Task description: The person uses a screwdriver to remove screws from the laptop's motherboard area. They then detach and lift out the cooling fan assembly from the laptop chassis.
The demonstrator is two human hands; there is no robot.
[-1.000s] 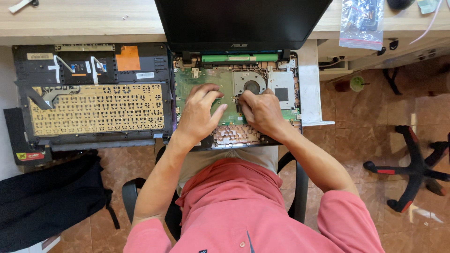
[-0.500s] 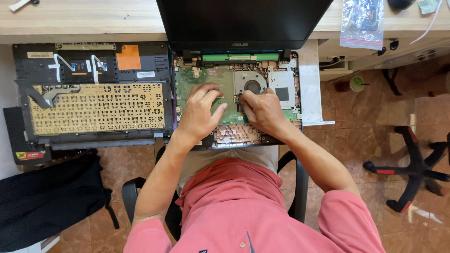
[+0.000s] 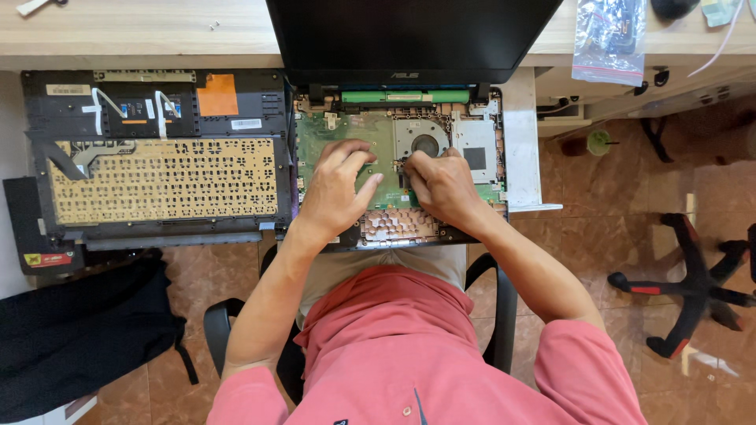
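An opened laptop [image 3: 409, 47] rests on a pull-out tray, its green motherboard [image 3: 315, 138] and round fan [image 3: 425, 144] exposed. My left hand [image 3: 339, 189] lies flat on the board with its fingers spread, pressing down. My right hand [image 3: 441, 185] is curled beside it, fingertips pinched at a small part near the fan; whatever they pinch is hidden. The removed keyboard cover [image 3: 161, 181] lies upside down to the left.
A wooden desk edge [image 3: 142, 31] runs along the top, bearing a clear plastic bag [image 3: 610, 39]. Dark fabric [image 3: 79, 338] lies at lower left. A chair base [image 3: 693, 291] stands on the tiled floor at right.
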